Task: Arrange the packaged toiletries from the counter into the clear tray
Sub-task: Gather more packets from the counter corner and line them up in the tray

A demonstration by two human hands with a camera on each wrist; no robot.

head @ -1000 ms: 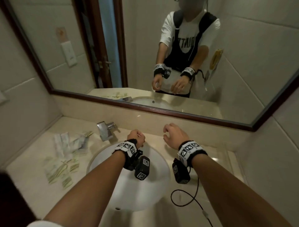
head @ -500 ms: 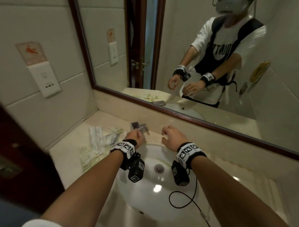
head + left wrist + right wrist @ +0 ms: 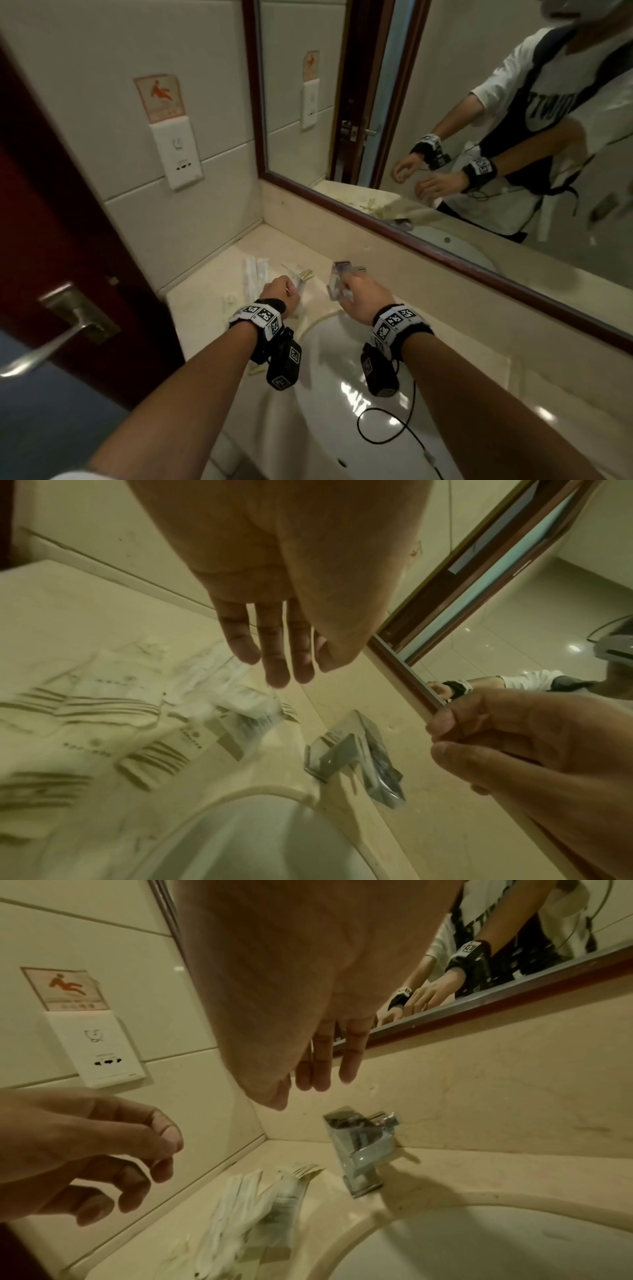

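Several white packaged toiletries (image 3: 255,275) with olive stripes lie scattered on the beige counter (image 3: 205,301), left of the basin; they also show in the wrist views (image 3: 103,710) (image 3: 260,1204). My left hand (image 3: 284,291) hovers just above the right side of the pile, fingers loosely bent (image 3: 274,658), holding nothing. My right hand (image 3: 356,291) hovers in front of the chrome faucet (image 3: 339,270), fingers relaxed (image 3: 325,1066) and empty. No clear tray is in view.
A white basin (image 3: 342,394) lies under my forearms, with a black cable across it. The faucet (image 3: 359,1145) stands at its back rim. A framed mirror (image 3: 445,246) runs along the wall. A wall socket (image 3: 178,154) and a dark door with a lever handle (image 3: 68,322) are on the left.
The view has swung left. Both hands have moved left from above the basin's back rim to the faucet and the pile of packets. Neither has taken hold of anything.
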